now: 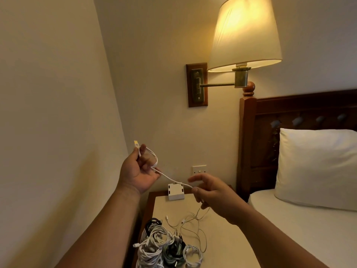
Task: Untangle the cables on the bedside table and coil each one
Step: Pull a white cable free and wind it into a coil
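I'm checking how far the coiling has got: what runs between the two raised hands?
In the head view, one white cable stretches between the left hand and the right hand, above the white charger block.

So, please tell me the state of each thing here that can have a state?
wall lamp: lit
white cable: lifted, stretched between both hands
left hand: closed on the cable near its plug
right hand: pinching the cable
cable pile: on the bedside table, partly coiled

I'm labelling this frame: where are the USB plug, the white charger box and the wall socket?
USB plug [136, 143], head view, metal tip.
Charger box [176, 192], head view, top face.
Wall socket [199, 170], head view, plate centre.
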